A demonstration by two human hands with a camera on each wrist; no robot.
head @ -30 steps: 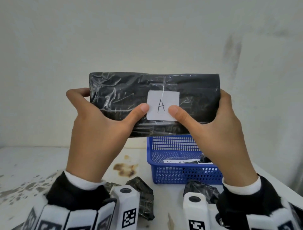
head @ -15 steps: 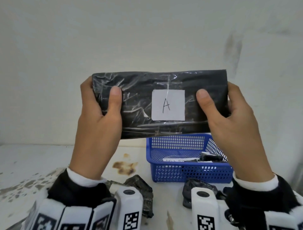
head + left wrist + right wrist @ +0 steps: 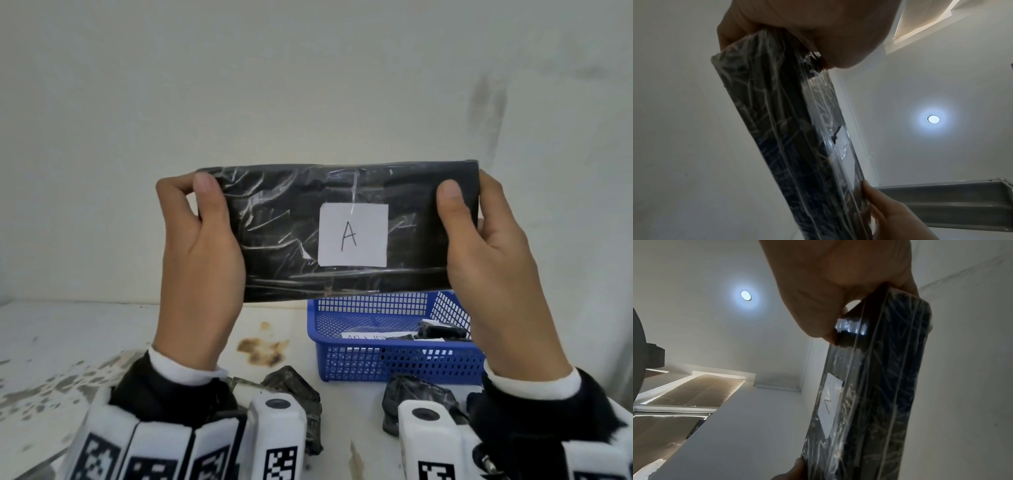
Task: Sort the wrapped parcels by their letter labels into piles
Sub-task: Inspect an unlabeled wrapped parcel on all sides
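Gripping black parcel (image 3: pixel 291 233) by both ends, left hand (image 3: pixel 202 260), right hand (image 3: pixel 496 267), above blue basket (image 3: pixel 394 363).

Stained white table (image 3: pixel 85 342), blue mesh basket (image 3: pixel 394 363) against pale wall (image 3: pixel 308 85), round ceiling light (image 3: pixel 933 119).

I take this for a plain indoor sorting room, not a home: a worn white table (image 3: pixel 61 346) with a brown stain (image 3: pixel 262 349) against a scuffed bare wall (image 3: pixel 308 85), a blue plastic basket (image 3: pixel 394 363) at 1 o'clock, a recessed ceiling light (image 3: pixel 933 119) overhead, a grey metal shelf (image 3: pixel 962 204).
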